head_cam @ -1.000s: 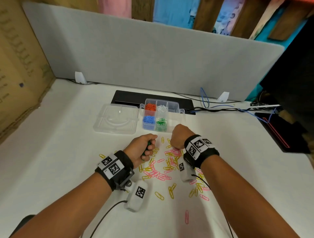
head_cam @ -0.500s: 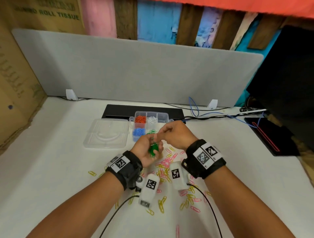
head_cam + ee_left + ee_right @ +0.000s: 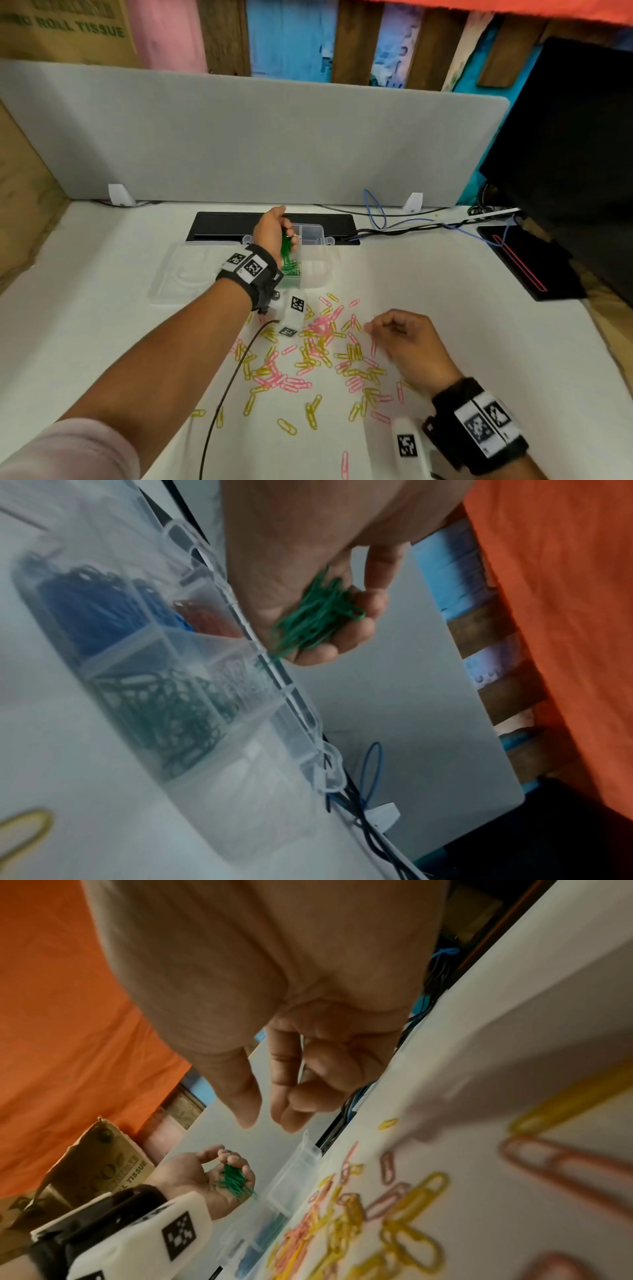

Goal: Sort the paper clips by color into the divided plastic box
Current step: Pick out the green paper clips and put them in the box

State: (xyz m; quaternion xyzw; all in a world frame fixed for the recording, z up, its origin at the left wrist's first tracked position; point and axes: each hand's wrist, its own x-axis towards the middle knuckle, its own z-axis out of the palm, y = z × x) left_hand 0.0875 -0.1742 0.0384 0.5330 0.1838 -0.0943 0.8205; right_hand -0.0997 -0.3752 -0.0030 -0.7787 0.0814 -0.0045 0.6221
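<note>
Green clips bunch in cupped left hand over box; right hand relaxed, empty.

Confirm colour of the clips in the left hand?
Green. The left hand cups a bunch of green paper clips over the divided plastic box; clearest in the left wrist view.

Even bright light, wrist views blurry, edges warped.

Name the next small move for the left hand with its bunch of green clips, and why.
Probably tip and loosen the left hand so the green clips drop into the divided box. The hand is over the box, cupping a bunch of green clips, and the compartment below it already holds green ones. The right hand holds nothing above the pink and yellow clips on the table.
</note>
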